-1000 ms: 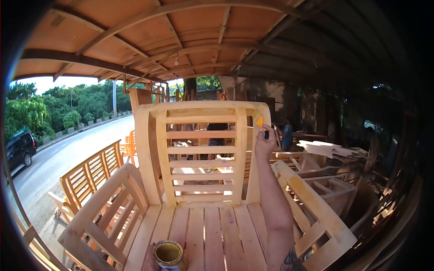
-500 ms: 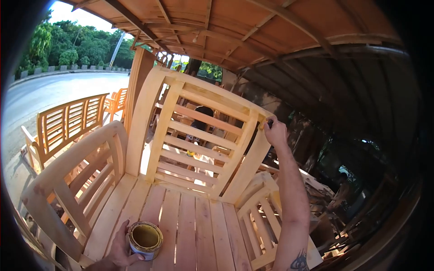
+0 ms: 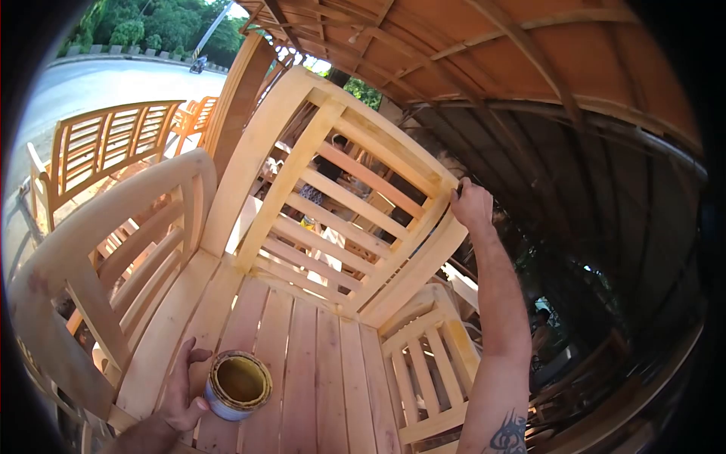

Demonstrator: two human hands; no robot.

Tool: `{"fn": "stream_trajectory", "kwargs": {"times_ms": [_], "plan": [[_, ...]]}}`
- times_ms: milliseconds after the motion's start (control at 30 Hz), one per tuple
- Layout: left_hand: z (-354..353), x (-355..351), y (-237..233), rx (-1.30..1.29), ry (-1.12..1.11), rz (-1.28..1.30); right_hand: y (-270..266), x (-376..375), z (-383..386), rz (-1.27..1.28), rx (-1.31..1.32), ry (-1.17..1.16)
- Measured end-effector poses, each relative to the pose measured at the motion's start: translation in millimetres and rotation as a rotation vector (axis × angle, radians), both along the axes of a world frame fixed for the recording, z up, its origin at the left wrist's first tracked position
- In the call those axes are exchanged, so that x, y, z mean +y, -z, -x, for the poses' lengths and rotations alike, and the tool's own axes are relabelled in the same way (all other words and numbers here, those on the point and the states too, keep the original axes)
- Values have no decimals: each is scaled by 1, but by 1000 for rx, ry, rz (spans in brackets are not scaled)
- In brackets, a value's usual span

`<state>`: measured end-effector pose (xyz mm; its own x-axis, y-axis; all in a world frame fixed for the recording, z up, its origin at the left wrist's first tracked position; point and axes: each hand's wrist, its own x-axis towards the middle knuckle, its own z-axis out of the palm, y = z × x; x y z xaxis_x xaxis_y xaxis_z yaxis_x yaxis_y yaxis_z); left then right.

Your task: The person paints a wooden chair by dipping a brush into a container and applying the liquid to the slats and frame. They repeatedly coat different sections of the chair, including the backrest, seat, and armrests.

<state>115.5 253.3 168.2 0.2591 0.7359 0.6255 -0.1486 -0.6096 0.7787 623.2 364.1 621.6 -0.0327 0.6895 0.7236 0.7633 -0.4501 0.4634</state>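
Observation:
An unpainted wooden chair with a slatted seat (image 3: 302,371) and a slatted backrest (image 3: 355,193) fills the middle. Over the seat is a small can (image 3: 239,384) of yellowish-brown liquid with a stained rim. My left hand (image 3: 180,393) is beside the can's left side, fingers apart, thumb near its lower edge; a gap shows between fingers and can. At the upper right corner of the backrest, my right hand (image 3: 472,204) is closed round a small dark object, mostly hidden by the fingers.
A curved slatted armrest (image 3: 113,257) stands at left, another armrest (image 3: 431,371) at right. Beyond are a wooden bench (image 3: 106,147), an orange chair (image 3: 194,119), a road with a motorcycle (image 3: 198,65), and a partly hidden person (image 3: 330,160) behind the backrest.
The view has shifted and tilted. My left hand's fingers have opened away from the can. My right hand remains at the backrest's upper right corner, with the held object less visible.

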Motion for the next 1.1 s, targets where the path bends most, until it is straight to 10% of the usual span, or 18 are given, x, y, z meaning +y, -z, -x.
{"fn": "stream_trajectory", "kwargs": {"times_ms": [1100], "plan": [[5, -7, -17, -40, 2, 73, 10, 5, 10, 84, 2, -33]]}}
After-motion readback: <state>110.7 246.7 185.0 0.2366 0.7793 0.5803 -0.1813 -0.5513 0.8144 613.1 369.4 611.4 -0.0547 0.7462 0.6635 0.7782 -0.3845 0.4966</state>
